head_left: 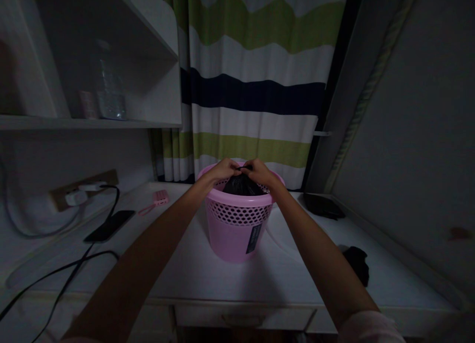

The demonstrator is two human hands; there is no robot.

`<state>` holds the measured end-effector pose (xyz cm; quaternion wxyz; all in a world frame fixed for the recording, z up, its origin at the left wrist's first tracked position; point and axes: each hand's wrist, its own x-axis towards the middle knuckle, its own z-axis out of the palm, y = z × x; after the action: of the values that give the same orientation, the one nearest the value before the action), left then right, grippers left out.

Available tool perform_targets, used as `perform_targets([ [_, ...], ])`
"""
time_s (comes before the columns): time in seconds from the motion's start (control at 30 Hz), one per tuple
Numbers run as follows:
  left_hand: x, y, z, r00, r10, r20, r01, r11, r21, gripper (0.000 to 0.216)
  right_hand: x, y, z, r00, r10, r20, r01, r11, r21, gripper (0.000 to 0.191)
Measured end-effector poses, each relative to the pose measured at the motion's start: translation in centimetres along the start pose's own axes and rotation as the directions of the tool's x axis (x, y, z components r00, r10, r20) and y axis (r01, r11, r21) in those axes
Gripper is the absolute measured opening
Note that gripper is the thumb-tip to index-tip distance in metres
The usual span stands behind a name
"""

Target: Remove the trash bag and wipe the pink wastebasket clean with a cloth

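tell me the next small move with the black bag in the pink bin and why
Probably lift the black bag a little, straight up. The left hand and right hand both pinch its gathered top over the pink bin, while its body sits down inside the rim.

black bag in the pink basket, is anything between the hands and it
Nothing visible does. The left hand and the right hand are both closed on the gathered top of the black bag, just above the rim of the pink basket it sits in.
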<state>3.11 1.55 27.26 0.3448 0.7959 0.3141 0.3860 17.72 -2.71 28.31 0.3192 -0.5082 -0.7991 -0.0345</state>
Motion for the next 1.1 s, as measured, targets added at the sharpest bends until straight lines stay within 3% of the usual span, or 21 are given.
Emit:
perform_targets([
  [0.43,-0.3,0.1,0.0,0.999,-0.019,-0.047,0.021,0.999,0.04,0.011,0.1,0.7,0.6,0.993,-0.078,0.085,0.08,0.997,-0.019,0.017],
  [0.77,-0.7,1.1,0.4,0.994,-0.084,-0.075,0.077,0.992,-0.096,0.025,-0.1,0.4,0.5,0.997,-0.021,0.076,0.022,1.0,-0.011,0.019],
  [0.93,-0.8,1.2,0.3,0.984,-0.179,-0.005,0.173,0.957,-0.232,0.031,0.1,0.8,0.7,0.997,-0.041,0.073,0.034,0.995,0.091,0.026],
  [1.1,-1.0,1.9,0.4,0.989,-0.149,0.011,0.148,0.966,-0.211,0.03,0.1,0.9,0.5,0.995,-0.054,0.084,0.039,0.983,0.177,0.025],
])
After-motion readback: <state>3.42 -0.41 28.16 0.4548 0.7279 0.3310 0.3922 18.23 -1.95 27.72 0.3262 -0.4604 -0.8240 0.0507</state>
